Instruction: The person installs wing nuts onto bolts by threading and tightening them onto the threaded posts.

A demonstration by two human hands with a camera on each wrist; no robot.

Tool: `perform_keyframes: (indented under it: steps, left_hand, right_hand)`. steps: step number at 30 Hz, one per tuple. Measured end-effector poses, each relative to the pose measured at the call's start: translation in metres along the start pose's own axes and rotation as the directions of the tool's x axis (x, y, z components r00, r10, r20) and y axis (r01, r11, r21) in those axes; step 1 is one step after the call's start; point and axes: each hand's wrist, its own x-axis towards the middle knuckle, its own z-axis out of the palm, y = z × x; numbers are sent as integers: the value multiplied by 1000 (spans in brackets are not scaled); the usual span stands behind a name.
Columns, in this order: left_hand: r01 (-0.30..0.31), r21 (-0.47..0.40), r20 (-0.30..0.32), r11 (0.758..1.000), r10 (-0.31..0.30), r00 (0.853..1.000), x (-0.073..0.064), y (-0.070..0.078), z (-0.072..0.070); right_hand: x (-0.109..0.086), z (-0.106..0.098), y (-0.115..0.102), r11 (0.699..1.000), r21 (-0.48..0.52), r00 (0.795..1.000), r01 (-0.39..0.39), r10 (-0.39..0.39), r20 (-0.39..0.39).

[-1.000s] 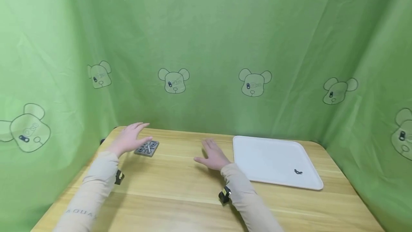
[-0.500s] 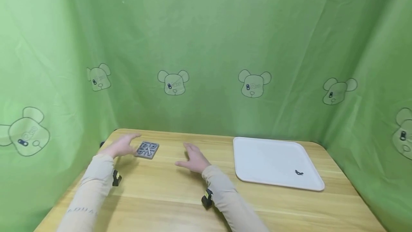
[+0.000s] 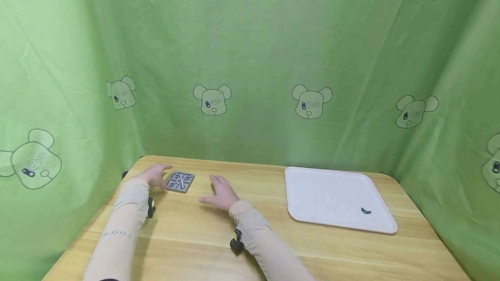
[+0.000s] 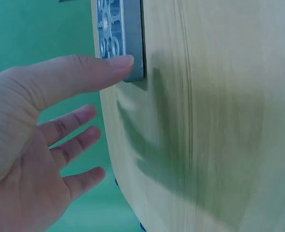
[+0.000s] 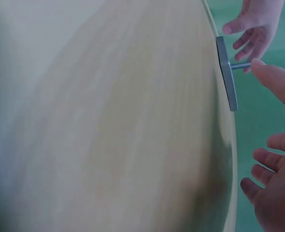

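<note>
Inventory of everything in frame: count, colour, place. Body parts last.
Square patterned plate: 1, grey, on the table's far left
Pin: 1, grey, standing up from the plate
Rectangular tray: 1, white, table's right
Small item: 1, black, in the tray, unidentifiable
Table: 1, wood-coloured, under everything
Curtain: green, cartoon heads, behind and beside the table
Wrist cameras: 2, black, one per wrist
Sleeves: 2, beige, on the arms
Left hand: 1, bare, left of the plate
Right hand: 1, bare, right of the plate

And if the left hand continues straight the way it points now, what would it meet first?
Most likely the grey square plate just ahead of the left hand; depth leaves any contact unclear.
</note>
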Motion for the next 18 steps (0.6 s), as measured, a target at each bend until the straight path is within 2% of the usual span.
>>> perform_keyframes:
  steps: [4, 13, 18]
  left_hand:
    - [70, -1, 19, 998, -70, 997, 4, 2, -1]
    - [124, 10, 63, 992, -125, 990, 10, 1, -4]
    - [59, 76, 76, 995, -65, 995, 10, 1, -3]
  right_hand:
    - [5, 5, -4, 1000, -5, 1000, 1, -1, -3]
    - [11, 12, -11, 1000, 19, 1000, 5, -5, -16]
    - [12, 17, -12, 1000, 19, 1000, -6, 6, -8]
